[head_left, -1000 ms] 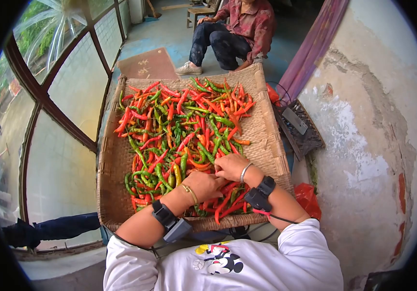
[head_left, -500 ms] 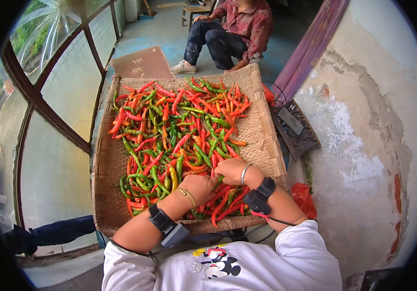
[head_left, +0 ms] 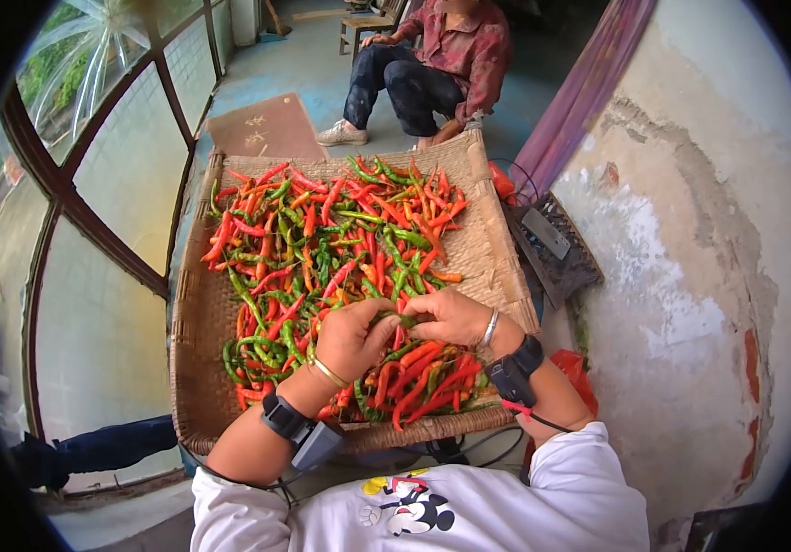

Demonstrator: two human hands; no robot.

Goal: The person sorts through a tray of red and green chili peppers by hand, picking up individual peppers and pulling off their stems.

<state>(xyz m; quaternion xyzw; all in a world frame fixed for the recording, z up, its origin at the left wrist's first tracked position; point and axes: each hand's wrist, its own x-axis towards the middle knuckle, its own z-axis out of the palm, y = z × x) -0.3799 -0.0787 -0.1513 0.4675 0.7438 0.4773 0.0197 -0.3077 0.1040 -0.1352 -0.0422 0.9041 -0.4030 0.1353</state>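
Red, green and orange chili peppers (head_left: 322, 230) lie spread over a square woven tray (head_left: 497, 267). Above the near half of the pile, both hands meet with their fingertips close together. My left hand (head_left: 349, 339), with a gold bracelet, has its fingers closed on a green pepper (head_left: 395, 317). My right hand (head_left: 455, 317), with a silver bracelet, pinches at the other end of that pepper. Red peppers (head_left: 423, 382) lie bunched just below my right hand.
Beyond the tray a person (head_left: 432, 69) sits low, near a brown board (head_left: 267, 127) and a wooden chair (head_left: 372, 28). Windows (head_left: 129, 156) line the left. A dark basket (head_left: 556, 244) and a red bag (head_left: 572, 373) are at the right, beside a peeling wall (head_left: 662, 276).
Both hands have lifted and moved a little away from my body, and the green pepper now shows between them. The view has shifted slightly.
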